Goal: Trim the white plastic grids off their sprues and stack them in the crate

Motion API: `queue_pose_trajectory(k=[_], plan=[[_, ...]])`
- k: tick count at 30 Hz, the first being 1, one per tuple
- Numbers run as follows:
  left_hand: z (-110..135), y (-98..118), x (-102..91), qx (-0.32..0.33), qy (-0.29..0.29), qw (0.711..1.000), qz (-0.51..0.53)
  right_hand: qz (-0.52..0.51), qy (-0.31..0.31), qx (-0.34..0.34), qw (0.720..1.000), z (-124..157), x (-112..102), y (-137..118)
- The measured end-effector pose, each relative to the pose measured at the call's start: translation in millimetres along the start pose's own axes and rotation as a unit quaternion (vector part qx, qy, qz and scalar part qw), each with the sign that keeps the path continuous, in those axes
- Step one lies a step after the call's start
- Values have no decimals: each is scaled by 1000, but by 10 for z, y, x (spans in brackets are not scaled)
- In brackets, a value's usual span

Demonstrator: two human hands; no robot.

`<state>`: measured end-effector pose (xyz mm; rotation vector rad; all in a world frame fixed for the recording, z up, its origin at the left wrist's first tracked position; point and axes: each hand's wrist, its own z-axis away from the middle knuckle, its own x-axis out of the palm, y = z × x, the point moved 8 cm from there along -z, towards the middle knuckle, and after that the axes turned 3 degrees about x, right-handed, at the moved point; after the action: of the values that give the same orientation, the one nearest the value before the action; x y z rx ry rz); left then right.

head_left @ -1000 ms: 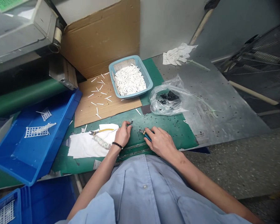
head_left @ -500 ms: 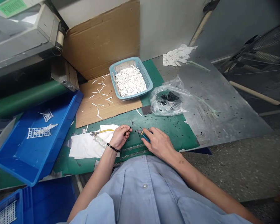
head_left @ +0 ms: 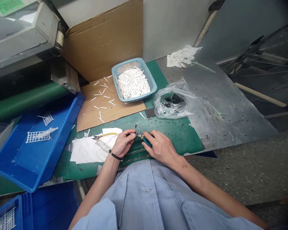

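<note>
My left hand (head_left: 123, 142) is curled with its fingertips pinched on a small dark piece, held just above the green mat (head_left: 172, 129). My right hand (head_left: 158, 145) is wrapped round blue-handled cutters (head_left: 145, 140), whose tip points left and meets the piece at my left fingertips. A beaded bracelet sits on my left wrist. Yellow-handled pliers (head_left: 105, 135) lie on a white cloth (head_left: 91, 148) just left of my left hand.
A light blue basket (head_left: 134, 80) full of white sticks stands behind, with loose sticks on cardboard (head_left: 103, 105). A clear bag (head_left: 172, 102) with black bits lies to the right. Blue trays (head_left: 36, 140) holding white grid parts sit left. White gloves (head_left: 181, 57) lie far back.
My left hand has turned palm-up and lifted the small piece. My right hand has shifted left, bringing the cutter tip up to my left fingertips.
</note>
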<state>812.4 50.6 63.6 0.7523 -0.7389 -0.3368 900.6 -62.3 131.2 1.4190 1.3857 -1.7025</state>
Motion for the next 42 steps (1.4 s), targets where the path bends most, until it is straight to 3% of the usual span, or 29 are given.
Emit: queue_pose_trajectory(k=[19, 28, 30, 35, 38, 40, 42], plan=[[30, -2, -43, 1, -3, 999, -45, 39, -27, -17, 999, 1, -23, -74], [69, -61, -121, -37, 2, 994, -99, 66, -101, -4, 993, 34, 100, -134], [65, -68, -120, -39, -2, 994, -99, 50, -93, -10, 994, 47, 127, -127], [-12, -19, -130, -40, -4, 999, -2, 5, -8, 13, 1000, 50, 87, 75], [-97, 17, -93, -58, -10, 997, 52, 65, -35, 55, 996, 42, 124, 271], [-178, 40, -90, -53, 5, 998, 16, 98, -62, 67, 991, 41, 134, 345], [-271, 77, -126, -21, 42, 995, -83, 102, -66, 66, 990, 40, 100, 358]])
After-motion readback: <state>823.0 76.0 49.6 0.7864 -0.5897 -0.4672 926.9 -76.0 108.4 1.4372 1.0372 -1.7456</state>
